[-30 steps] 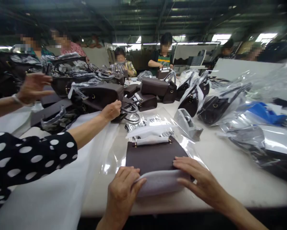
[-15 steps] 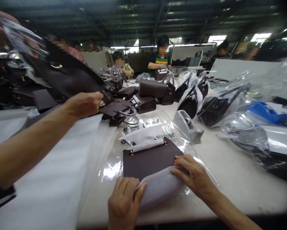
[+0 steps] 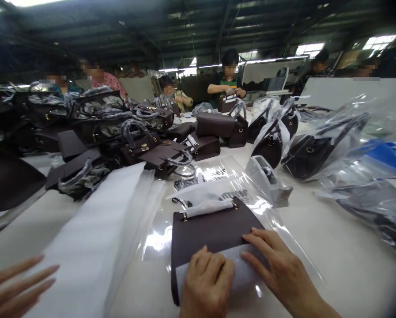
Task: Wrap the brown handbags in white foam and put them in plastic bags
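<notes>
A dark brown handbag lies flat in front of me, its handle wrapped in white material. Across its lower part spreads a whitish foam sheet. My left hand is closed on the foam sheet, fingers curled and knuckles up; the fingertips are partly hidden. At the bag's right side, my right hand rests with fingers stretched over the bag and its thumb apart on the foam. Under the bag is a clear plastic bag with dark lettering.
A co-worker's hand reaches in at lower left, beside stacked white sheets. Brown handbags crowd the table's far side. A tape dispenser stands behind my right hand. Plastic-wrapped bags lie at right. People work across the table.
My left hand has moved right and onto the foam, which now lies flatter across the bag. The co-worker's arm and the handbag it held have withdrawn leftward; an open hand shows at lower left.
</notes>
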Motion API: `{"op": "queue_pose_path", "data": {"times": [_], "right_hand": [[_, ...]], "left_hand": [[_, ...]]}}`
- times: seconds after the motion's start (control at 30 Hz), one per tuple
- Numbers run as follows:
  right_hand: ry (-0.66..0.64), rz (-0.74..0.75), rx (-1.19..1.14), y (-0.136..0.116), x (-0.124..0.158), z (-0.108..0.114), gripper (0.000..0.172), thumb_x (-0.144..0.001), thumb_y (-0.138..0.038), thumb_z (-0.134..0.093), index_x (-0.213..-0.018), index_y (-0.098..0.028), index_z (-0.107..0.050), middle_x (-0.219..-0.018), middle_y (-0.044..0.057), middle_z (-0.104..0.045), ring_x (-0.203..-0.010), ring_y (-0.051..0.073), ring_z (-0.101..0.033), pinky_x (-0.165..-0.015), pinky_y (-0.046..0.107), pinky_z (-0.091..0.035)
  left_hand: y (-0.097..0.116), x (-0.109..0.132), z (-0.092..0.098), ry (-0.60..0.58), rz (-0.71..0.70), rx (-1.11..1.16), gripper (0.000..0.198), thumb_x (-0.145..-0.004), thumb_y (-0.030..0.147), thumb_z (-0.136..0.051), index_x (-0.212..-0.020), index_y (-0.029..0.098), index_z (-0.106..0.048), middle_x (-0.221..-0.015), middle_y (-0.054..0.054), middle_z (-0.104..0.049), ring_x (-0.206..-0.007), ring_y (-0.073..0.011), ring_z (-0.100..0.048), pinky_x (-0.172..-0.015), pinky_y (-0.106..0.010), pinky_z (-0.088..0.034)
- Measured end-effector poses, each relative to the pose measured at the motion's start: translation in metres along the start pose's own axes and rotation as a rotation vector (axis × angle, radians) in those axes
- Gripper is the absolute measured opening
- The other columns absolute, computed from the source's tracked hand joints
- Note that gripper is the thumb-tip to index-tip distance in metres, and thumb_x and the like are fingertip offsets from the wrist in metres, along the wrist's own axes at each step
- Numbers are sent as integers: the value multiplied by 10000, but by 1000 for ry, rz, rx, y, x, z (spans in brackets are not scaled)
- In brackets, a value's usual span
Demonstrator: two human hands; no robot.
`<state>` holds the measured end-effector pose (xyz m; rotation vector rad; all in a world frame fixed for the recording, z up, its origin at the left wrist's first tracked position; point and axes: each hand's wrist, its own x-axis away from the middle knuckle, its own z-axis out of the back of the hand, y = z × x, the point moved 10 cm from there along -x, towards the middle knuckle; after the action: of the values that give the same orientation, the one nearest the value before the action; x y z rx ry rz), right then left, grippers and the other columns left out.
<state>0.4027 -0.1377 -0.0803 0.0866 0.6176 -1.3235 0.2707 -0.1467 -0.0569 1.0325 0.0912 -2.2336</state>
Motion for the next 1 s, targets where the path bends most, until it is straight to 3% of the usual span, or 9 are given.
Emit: {"op": "queue_pose_path", "data": {"times": [0.23, 0.33, 0.4, 0.5, 0.63, 0.7, 0.87, 1.0], "right_hand": [[72, 91, 31, -4, 1, 6, 261, -884, -383, -469, -1067, -235, -581, -1065, 79, -592, -983, 237, -580, -807, 384, -509], [85, 177, 39, -5, -13, 17, 214, -855, -386, -523, -1003, -252, -600, -951, 48, -639, -876, 244, -617, -832, 449, -481], [115, 239, -3, -11, -27, 30, 189, -844, -334, -547, -1006, -251, -599, -933, 37, -646, -861, 221, -623, -813, 388, -500], [179, 321, -83, -32, -42, 43, 288, -853, -211, -504, -1136, -227, -559, -1070, 61, -619, -972, 195, -602, -807, 285, -512], [109, 592, -58, -80, -41, 23, 353, -863, -132, -413, -1181, -215, -543, -1113, 52, -625, -992, 182, -608, -819, 284, -520], [68, 651, -27, -88, -41, 17, 305, -863, -155, -442, -1131, -217, -574, -1094, 46, -635, -979, 182, -613, -801, 285, -527], [132, 441, -103, -66, -66, 44, 242, -873, -211, -503, -1107, -223, -561, -1058, 36, -628, -968, 151, -605, -835, 236, -495], [88, 292, -148, -52, -83, 38, 172, -888, -280, -485, -1021, -249, -589, -986, 3, -648, -897, 145, -628, -776, 229, -503]], "left_hand": [[-1, 0, 9, 122, 0, -62, 220, -815, 84, -444, -833, 203, -628, -691, 2, -595, -652, -144, -499, -808, -319, -445], [1, 1, 10, 189, -11, -108, 240, -816, 71, -424, -761, 208, -614, -648, 8, -573, -619, -138, -491, -784, -303, -444], [1, 4, 12, 253, -7, -127, 256, -818, 71, -409, -714, 210, -597, -621, 7, -554, -594, -134, -478, -764, -301, -442], [1, 7, 13, 302, -7, -141, 251, -822, 89, -409, -673, 209, -571, -578, 10, -521, -553, -133, -453, -716, -301, -439], [5, 4, 17, 264, -36, -171, 238, -809, 86, -423, -624, 190, -530, -578, 0, -512, -560, -145, -467, -600, -285, -409], [5, 4, 23, 293, -32, -171, 238, -798, 84, -436, -595, 186, -506, -562, 0, -494, -551, -146, -455, -572, -281, -391], [3, 6, 25, 338, -32, -146, 192, -750, 89, -510, -588, 188, -482, -549, 10, -472, -521, -136, -422, -531, -279, -343], [3, 10, 18, 301, -33, -164, 185, -679, 63, -563, -588, 182, -455, -567, 12, -473, -543, -133, -441, -547, -284, -333]]}}
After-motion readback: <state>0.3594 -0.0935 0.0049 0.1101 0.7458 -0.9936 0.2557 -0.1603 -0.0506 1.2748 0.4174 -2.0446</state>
